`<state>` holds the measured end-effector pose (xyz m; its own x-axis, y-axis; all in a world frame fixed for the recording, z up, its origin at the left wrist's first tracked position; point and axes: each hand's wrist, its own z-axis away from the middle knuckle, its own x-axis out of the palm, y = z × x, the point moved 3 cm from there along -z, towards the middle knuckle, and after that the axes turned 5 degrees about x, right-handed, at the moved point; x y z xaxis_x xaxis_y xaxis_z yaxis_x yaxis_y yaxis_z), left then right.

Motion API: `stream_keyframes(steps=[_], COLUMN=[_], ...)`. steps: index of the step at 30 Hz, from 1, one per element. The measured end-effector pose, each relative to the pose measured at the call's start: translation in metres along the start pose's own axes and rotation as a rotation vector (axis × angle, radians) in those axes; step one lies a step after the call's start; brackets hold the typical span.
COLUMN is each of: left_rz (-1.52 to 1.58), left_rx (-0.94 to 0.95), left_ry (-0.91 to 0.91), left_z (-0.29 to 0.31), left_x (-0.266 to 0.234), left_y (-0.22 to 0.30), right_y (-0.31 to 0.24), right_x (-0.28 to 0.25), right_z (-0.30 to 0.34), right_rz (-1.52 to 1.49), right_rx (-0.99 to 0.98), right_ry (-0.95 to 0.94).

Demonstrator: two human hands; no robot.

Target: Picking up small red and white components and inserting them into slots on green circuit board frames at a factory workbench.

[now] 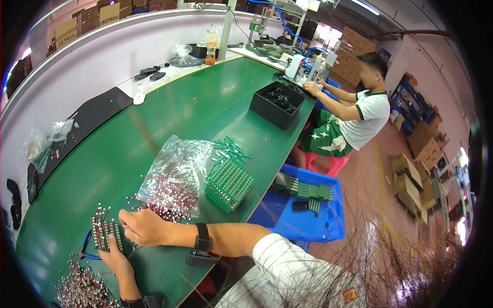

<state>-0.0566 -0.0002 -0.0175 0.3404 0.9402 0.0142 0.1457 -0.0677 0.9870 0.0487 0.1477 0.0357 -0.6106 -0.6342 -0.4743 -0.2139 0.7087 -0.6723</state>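
Observation:
My left hand (117,261) grips a small green circuit board panel (106,233) near the table's front left, its thumb lying across the face. Thin red wires (100,211) with pale tips stand up from the panel's far left edge. Just beside the panel's right edge, my right hand (139,227) is closed with the fingertips pinched together. What they hold, if anything, is too small to tell. A blue ring-like thing (88,245) lies partly behind the panel. A pile of short red and white-tipped wires (84,288) spreads close to my left forearm.
A clear plastic bag (177,159) with red wires, a stack of green circuit boards (229,186) and green strips (232,150) sit on the green table (102,169). Farther off stands a black bin (277,105). A blue crate (277,213) is right of the table; a co-worker (367,110) sits beyond.

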Motion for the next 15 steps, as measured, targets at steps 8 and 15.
stream_keyframes(steps=[8,15], left_rz=[-0.038,-0.045], left_rx=[0.048,0.042], left_ry=[-0.060,-0.119], left_z=[0.004,0.006], left_x=[0.004,0.007], left_y=[0.007,0.008], right_y=[-0.008,-0.013], right_x=[0.003,0.004], right_z=[0.002,0.005], right_rz=[-0.036,-0.015], right_rx=[-0.107,-0.109], right_ry=[0.048,0.020])
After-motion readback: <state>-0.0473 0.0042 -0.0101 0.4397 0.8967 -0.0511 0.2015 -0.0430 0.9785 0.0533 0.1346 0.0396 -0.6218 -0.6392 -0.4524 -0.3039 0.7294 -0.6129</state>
